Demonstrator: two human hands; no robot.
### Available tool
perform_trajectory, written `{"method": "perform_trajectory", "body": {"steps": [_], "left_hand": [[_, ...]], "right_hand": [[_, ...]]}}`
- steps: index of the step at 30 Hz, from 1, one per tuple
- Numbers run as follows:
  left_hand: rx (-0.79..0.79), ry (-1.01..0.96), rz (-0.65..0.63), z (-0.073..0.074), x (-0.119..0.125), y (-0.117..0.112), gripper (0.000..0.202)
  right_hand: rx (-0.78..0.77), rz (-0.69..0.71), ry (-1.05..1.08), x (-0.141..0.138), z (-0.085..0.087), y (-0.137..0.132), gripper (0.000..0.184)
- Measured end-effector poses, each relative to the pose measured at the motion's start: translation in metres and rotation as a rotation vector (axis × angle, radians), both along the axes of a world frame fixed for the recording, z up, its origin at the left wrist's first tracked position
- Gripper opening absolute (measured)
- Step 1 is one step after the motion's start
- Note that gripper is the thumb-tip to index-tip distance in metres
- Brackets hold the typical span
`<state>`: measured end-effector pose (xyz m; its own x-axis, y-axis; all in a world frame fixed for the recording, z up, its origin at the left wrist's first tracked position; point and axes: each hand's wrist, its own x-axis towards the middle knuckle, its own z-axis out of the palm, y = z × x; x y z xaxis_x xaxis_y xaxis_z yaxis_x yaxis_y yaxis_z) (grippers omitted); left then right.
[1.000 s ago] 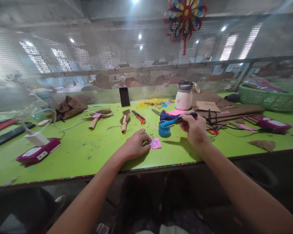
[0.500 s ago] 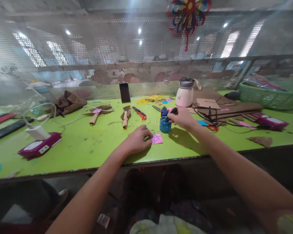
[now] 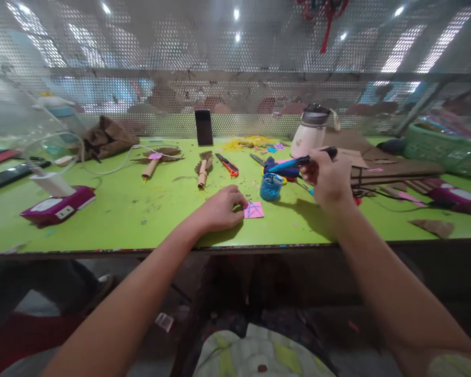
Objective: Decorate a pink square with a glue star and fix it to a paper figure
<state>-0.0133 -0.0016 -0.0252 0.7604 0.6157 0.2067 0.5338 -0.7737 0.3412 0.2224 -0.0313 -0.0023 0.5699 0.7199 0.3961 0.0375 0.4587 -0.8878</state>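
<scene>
A pink paper square [image 3: 254, 210] with a blue star drawn on it lies near the table's front edge. The curled fingers of my left hand [image 3: 224, 209] hold it by its left edge against the table. My right hand [image 3: 329, 175] is closed around a paintbrush [image 3: 289, 164] with a dark handle, its end coated in blue. The brush slants over a small glass jar of blue paint [image 3: 271, 188], its tip just above the rim. Behind the jar lie scissors [image 3: 258, 159], partly hidden by the brush and a dark blue object.
A red-handled cutter [image 3: 228, 166], two brown paper rolls [image 3: 203, 175] with leaf-like tops and an upright phone [image 3: 203, 128] stand or lie behind my left hand. Further right are a white flask [image 3: 309, 133], brown paper sheets [image 3: 392, 159] and a green basket [image 3: 443, 152]. A purple power strip [image 3: 58, 205] sits left.
My right hand has lifted up and to the right, drawing the brush out of the paint jar. My left hand stays at the pink square. The view has tilted downward.
</scene>
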Motion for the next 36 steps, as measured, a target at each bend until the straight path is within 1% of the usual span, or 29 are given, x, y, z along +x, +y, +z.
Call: {"method": "perform_trajectory", "body": {"steps": [2,4,8,10,13,15,17,19,20,23,26,27,30,32,34,36], "left_hand": [[0.001,0.01,0.005,0.001,0.0,-0.001,0.024],[0.001,0.021,0.01,0.001,-0.001,-0.001,0.025],[-0.001,0.018,0.022,0.0,-0.002,0.0,0.025],[-0.004,0.009,0.022,-0.001,-0.002,0.001,0.024],[-0.007,0.006,0.025,-0.001,-0.002,0.001,0.023],[-0.004,0.013,0.031,-0.001,-0.003,0.001,0.023],[0.002,0.018,0.03,-0.001,-0.003,0.001,0.024],[0.007,0.017,0.026,-0.001,-0.003,0.001,0.024],[0.009,0.016,0.026,-0.001,-0.003,0.001,0.024],[0.012,0.014,0.023,-0.001,-0.004,0.002,0.023],[0.028,-0.002,0.02,-0.001,-0.006,0.003,0.023],[0.033,0.0,0.02,-0.001,-0.006,0.004,0.022],[0.046,0.013,0.033,-0.002,-0.008,0.009,0.024],[0.049,0.011,0.035,-0.003,-0.008,0.01,0.025],[0.051,-0.004,0.034,-0.003,-0.009,0.008,0.023],[0.041,-0.015,0.034,-0.003,-0.01,0.005,0.023]], "right_hand": [[-0.008,0.039,0.071,0.001,-0.006,0.001,0.01],[-0.008,0.044,0.082,0.003,-0.01,0.003,0.008],[-0.03,-0.029,-0.023,0.004,-0.014,0.005,0.007],[-0.045,-0.074,-0.161,0.004,-0.014,0.006,0.009],[-0.108,-0.114,-0.462,0.001,-0.013,0.011,0.013],[-0.18,-0.088,-0.655,-0.002,-0.011,0.015,0.014],[-0.257,-0.018,-0.792,-0.004,-0.009,0.019,0.014],[-0.301,0.028,-0.858,-0.006,-0.008,0.021,0.015],[-0.304,0.029,-0.863,-0.006,-0.008,0.021,0.016],[-0.258,-0.04,-0.794,-0.004,-0.005,0.018,0.017],[-0.162,-0.124,-0.617,-0.002,0.001,0.012,0.016],[-0.124,-0.128,-0.533,-0.001,0.002,0.011,0.015],[-0.055,-0.062,-0.197,0.003,0.004,0.009,0.017],[-0.033,-0.039,-0.06,0.007,0.001,0.006,0.019],[-0.019,-0.016,0.035,0.011,-0.004,0.001,0.02],[-0.016,0.049,0.145,0.013,-0.009,-0.005,0.02]]}}
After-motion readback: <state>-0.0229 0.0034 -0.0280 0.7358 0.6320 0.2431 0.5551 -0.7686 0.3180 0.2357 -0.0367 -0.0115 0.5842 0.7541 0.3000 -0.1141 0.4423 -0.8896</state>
